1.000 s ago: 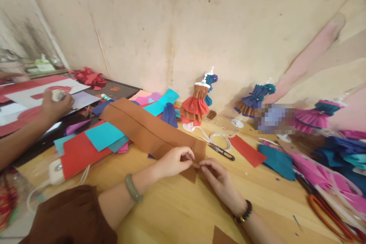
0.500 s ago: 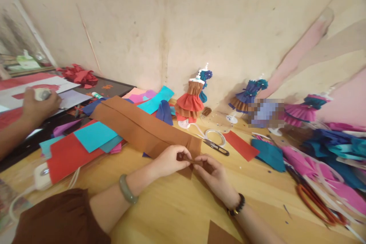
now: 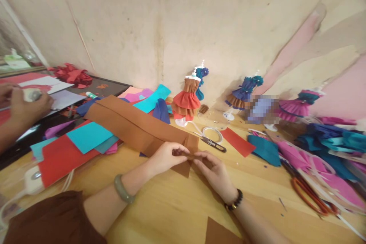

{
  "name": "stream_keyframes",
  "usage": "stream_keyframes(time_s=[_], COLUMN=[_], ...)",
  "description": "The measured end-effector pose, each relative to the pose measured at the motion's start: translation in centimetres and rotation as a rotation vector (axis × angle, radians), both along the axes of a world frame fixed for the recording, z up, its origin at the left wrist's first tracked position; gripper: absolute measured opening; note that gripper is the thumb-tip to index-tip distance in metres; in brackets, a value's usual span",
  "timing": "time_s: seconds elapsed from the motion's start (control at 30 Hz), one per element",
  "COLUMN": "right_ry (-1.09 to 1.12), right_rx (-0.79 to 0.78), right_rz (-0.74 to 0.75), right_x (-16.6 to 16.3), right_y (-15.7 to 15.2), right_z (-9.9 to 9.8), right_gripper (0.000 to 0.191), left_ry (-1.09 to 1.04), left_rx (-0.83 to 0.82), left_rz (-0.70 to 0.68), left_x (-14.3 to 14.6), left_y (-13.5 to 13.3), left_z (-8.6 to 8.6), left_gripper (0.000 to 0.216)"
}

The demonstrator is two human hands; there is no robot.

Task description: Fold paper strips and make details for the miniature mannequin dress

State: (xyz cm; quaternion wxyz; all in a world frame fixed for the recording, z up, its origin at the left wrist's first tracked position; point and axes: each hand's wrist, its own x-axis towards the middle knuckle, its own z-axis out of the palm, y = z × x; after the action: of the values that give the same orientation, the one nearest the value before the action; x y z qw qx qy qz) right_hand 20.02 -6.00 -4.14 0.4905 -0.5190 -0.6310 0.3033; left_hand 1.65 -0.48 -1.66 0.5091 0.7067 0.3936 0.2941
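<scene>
My left hand (image 3: 169, 159) pinches a narrow brown piece (image 3: 191, 156) between thumb and fingertips. Gripping the same piece from the other side is my right hand (image 3: 211, 169), its thumb and forefinger closed. The fingertips nearly meet. Just behind them lies a long brown strip (image 3: 137, 124), folded lengthwise and looking like thin paper or cloth. I cannot tell whether the pinched piece is the strip's end or separate. Beyond the strip stands a small mannequin in a brown and red ruffled dress (image 3: 186, 101). Thread snips (image 3: 214, 144) lie right of it.
Orange-handled scissors (image 3: 311, 198) lie at right beside pink and teal scraps. Other dressed mannequins (image 3: 241, 91) stand along the wall. At left are coloured sheets (image 3: 90, 137), a white power strip (image 3: 33, 179) and another person's hand (image 3: 28, 105) on a white object.
The view has shifted slightly, so everything sits a little further left. My left fingers have straightened somewhat along the brown piece. The other person's second hand has come into view.
</scene>
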Motion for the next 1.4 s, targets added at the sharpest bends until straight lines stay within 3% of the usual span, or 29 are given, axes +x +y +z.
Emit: stream_keyframes(time_s=[0.6,0.8,0.93,1.4], right_ry=[0.018,0.036,0.014,0.174], right_rx=[-0.015,-0.026,-0.009,-0.11], right_rz=[-0.014,-0.008,-0.002,0.025], right_x=[-0.3,-0.4,-0.2,0.3], right_y=[0.2,0.2,0.1,0.0], right_z=[0.3,0.1,0.1,0.4], right_gripper=[0.019,0.016,0.018,0.028], left_ry=[0.03,0.061,0.108,0.117], left_rx=[0.114,0.115,0.186,0.11], left_rz=[-0.011,0.008,-0.015,0.041], left_x=[-0.2,-0.1,-0.1,-0.3], left_y=[0.2,0.1,0.0,-0.1], left_z=[0.3,-0.1,0.1,1.0], left_gripper=[0.016,0.028,0.018,0.018])
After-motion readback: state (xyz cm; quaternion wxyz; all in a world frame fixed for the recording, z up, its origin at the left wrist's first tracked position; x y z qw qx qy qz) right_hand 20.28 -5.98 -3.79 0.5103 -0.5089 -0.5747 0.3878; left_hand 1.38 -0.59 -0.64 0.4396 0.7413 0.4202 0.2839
